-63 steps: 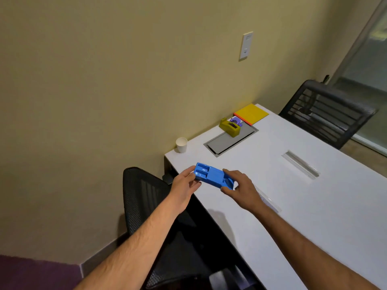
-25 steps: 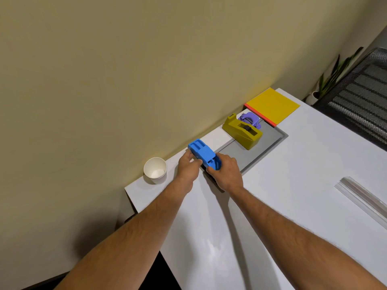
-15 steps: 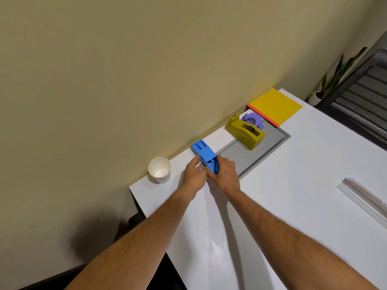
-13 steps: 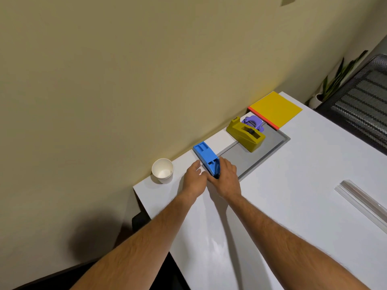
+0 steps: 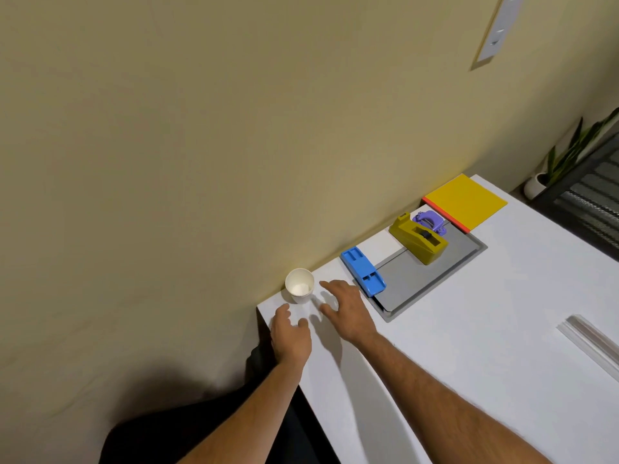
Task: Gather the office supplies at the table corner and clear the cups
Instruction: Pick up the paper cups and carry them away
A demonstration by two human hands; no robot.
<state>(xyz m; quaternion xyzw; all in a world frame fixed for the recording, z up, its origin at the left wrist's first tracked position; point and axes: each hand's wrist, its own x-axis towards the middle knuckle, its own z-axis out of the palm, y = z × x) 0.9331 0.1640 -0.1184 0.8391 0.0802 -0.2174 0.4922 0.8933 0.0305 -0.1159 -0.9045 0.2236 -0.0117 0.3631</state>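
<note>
A white paper cup (image 5: 299, 285) stands upright at the table's near corner by the wall. The blue stapler (image 5: 362, 275) lies on the white table (image 5: 469, 329), free of both hands, at the left edge of a grey floor panel (image 5: 432, 279). A yellow-green tape dispenser (image 5: 420, 243) and a purple hole punch (image 5: 430, 221) sit on that panel, and a yellow notepad (image 5: 465, 200) lies beyond. My right hand (image 5: 346, 309) hovers open just right of the cup. My left hand (image 5: 290, 336) is open just below it. Neither touches the cup.
A black mesh chair (image 5: 589, 195) stands at the far right, with a potted plant (image 5: 556, 169) on the floor behind it. A clear ruler-like strip (image 5: 589, 343) lies on the table to the right. The wall runs along the table's left edge.
Both hands let go of the blue stapler, which now rests beside the grey panel. They moved left toward the paper cup with fingers spread.
</note>
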